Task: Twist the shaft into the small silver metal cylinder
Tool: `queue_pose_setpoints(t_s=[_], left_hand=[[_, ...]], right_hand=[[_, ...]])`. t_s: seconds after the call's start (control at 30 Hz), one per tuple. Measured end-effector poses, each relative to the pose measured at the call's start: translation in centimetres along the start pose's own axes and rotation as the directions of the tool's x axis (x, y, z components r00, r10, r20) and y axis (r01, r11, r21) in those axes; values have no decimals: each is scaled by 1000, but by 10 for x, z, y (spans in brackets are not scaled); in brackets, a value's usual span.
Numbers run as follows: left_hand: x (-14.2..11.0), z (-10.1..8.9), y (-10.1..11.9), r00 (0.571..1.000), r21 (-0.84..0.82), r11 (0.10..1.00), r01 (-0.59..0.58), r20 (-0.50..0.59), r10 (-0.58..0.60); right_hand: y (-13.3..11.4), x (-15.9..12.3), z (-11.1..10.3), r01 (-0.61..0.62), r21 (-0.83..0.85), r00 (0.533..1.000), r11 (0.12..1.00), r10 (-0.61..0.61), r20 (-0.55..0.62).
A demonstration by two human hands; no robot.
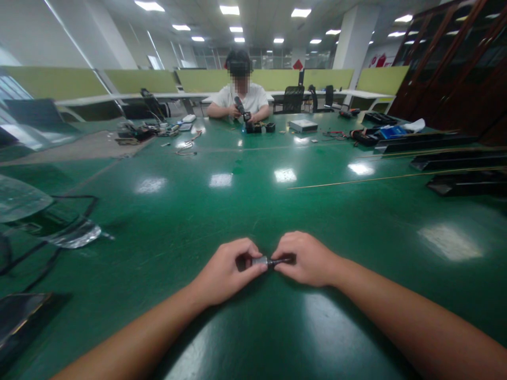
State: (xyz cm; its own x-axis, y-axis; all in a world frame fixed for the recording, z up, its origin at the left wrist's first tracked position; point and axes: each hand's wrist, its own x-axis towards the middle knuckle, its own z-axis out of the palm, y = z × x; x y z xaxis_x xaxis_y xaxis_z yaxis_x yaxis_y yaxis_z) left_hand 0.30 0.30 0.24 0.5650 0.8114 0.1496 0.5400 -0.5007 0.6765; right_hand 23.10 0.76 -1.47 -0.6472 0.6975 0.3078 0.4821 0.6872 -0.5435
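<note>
Glossy green tabletop (241, 211) is stretching beneath my left hand (226, 270) and right hand (307, 258), lower centre, pinching a slim grey-and-black cylindrical object (260, 260), parts seemingly joined.

The left hand (232, 269) pinches the silver end of a small, thin, silver-and-black stick-shaped thing (260, 260), and the right hand (304, 258) pinches its thin dark end, just above a big shiny green table (237, 211). A clear plastic bottle (27, 198) is on the left. Far across, a person in a white shirt (258, 96) holds a dark tool (239, 104)
</note>
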Motion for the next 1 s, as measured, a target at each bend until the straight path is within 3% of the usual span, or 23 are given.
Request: queue_pose_setpoints(t_s=[1.0], left_hand=[[-1,0,-2,1000,2,1000,-16,7,16]], right_hand=[[5,-7,-17,-115,27,990,993,112,84]])
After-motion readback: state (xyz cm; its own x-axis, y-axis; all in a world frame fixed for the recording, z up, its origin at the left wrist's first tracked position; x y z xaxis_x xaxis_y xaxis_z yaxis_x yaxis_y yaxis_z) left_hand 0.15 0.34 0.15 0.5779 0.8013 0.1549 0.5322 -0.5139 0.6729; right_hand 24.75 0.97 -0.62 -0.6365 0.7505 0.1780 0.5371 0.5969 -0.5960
